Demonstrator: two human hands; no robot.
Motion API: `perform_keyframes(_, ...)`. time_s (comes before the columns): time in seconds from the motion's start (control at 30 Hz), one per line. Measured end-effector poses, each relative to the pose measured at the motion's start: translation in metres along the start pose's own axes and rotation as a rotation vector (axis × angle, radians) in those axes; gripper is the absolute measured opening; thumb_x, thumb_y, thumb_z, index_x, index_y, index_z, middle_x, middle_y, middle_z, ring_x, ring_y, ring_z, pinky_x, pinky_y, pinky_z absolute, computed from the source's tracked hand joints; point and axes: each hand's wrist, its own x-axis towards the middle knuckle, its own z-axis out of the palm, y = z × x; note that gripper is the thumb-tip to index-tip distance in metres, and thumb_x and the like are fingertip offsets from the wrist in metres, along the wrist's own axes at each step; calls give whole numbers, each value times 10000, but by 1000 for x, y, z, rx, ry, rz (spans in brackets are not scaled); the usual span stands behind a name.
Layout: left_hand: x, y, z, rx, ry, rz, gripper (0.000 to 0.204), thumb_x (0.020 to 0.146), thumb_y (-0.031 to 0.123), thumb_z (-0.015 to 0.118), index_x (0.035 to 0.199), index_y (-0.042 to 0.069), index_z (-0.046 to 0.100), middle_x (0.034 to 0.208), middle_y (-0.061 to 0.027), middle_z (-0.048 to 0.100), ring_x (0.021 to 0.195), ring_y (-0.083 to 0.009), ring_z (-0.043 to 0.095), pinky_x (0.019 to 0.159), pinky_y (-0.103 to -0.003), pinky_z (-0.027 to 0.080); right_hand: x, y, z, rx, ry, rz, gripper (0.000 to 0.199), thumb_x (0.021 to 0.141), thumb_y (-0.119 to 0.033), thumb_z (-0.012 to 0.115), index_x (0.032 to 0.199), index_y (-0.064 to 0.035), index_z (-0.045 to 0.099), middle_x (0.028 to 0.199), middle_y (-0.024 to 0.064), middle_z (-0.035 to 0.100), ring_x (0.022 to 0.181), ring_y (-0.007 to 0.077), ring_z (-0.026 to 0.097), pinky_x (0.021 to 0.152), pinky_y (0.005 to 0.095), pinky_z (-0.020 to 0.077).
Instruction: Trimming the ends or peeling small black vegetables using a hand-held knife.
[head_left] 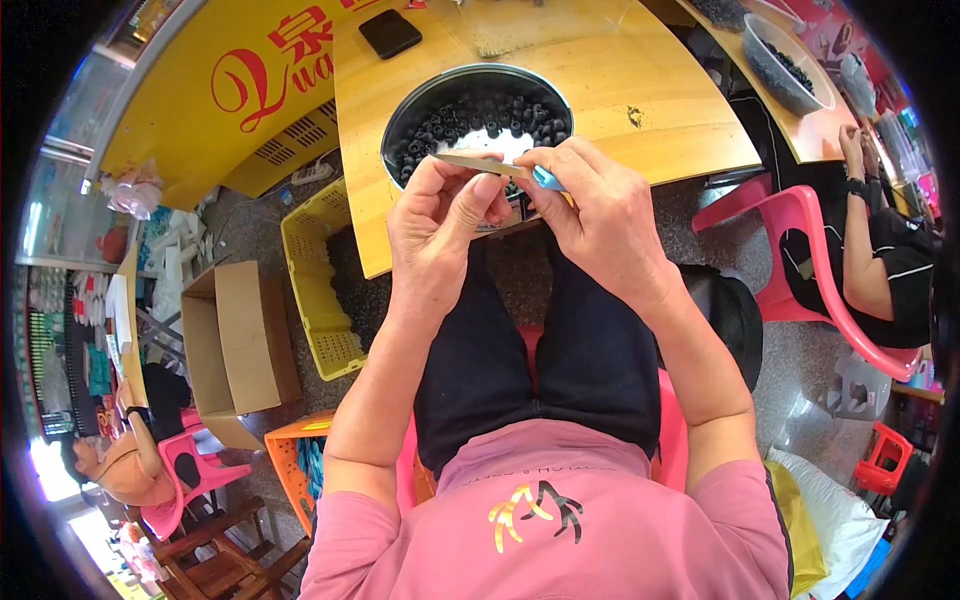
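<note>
Left hand (437, 215) and right hand (600, 215) both pinch a thin tan strip (480, 163) over the bowl (400, 125) of black beads (490, 115); loose pinch could drop it in

Bowl (400, 125) of small rings (480, 115) on the table (620, 70), phone (390, 33) far left of it, crate (315, 290) and cardboard box (235, 340) on floor left, second bowl (765, 60) far right.

In front of you a curved wooden table (620, 90) is carrying a round metal bowl (400, 125) of small black pieces near its front edge, and a black phone (390, 33) is lying farther back.
</note>
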Motion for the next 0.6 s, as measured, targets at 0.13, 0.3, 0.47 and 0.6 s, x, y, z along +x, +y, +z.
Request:
perform_keyframes(0.13, -1, 0, -1, -12, -15, 17, 230, 949, 124, 607, 1131, -17, 594, 896, -61, 629, 768, -108, 547, 711, -240, 444, -1, 1, 1, 0, 5, -1, 186, 833, -62, 675, 1014, -33, 644, 801, 113, 605, 645, 280, 610, 563, 340, 475)
perform_keyframes(0.3, 1, -3, -3, 7, 58, -51, 190, 930, 105, 635, 1082, -7, 615, 865, -35, 635, 748, -86, 582, 696, -221, 473, -1, 9, 9, -42, -27, 77, 149, 854, -80, 657, 992, -24, 649, 797, 126, 600, 677, 294, 618, 587, 342, 484)
perform_keyframes(0.47, -4, -3, -12, 27, 114, -91, 223, 912, 106, 656, 1112, 8, 664, 894, -28, 644, 745, -89, 602, 663, -208, 470, 6, 4, 11, 356, 1, 251, 170, 930, -168, 637, 939, 2, 647, 764, 48, 589, 704, 123, 574, 624, 273, 455)
perform_keyframes(0.6, -4, -5, -10, 28, 79, -53, 224, 915, 96, 649, 1127, 29, 670, 989, -26, 625, 744, -84, 601, 649, -185, 463, 11, -11, 5, 517, -133, 404, 231, 929, -239, 657, 928, -9, 650, 780, -10, 591, 715, 60, 513, 615, 233, 427)
